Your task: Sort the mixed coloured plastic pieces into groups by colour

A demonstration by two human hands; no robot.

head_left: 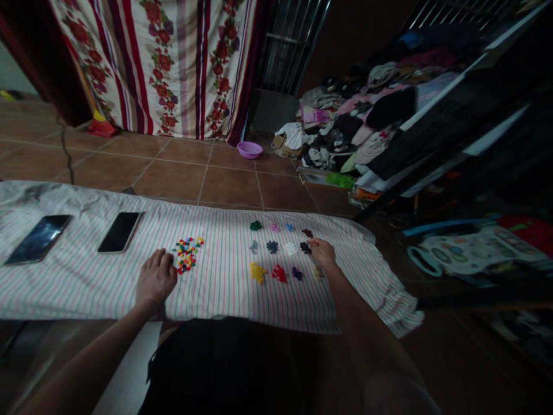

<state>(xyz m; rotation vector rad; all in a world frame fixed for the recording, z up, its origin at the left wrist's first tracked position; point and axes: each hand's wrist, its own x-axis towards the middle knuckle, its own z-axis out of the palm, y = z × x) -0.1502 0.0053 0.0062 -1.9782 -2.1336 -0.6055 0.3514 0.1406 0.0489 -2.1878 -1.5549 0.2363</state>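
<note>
At ten o'clock, the left hand point(156, 278) rests on a striped cloth point(224, 300), fingers curled, grip unclear; mixed beads point(187, 254) sit just beside it, at its two o'clock. At one o'clock, the right hand point(323, 252) pinches its fingertips together beside black beads point(305, 248); I cannot tell if they hold any. Beyond, at twelve, a purple bowl point(249, 150).

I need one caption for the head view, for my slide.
Left hand beside a mixed-colour pile, right hand at the black pile among small single-colour piles on a striped cloth.
</note>
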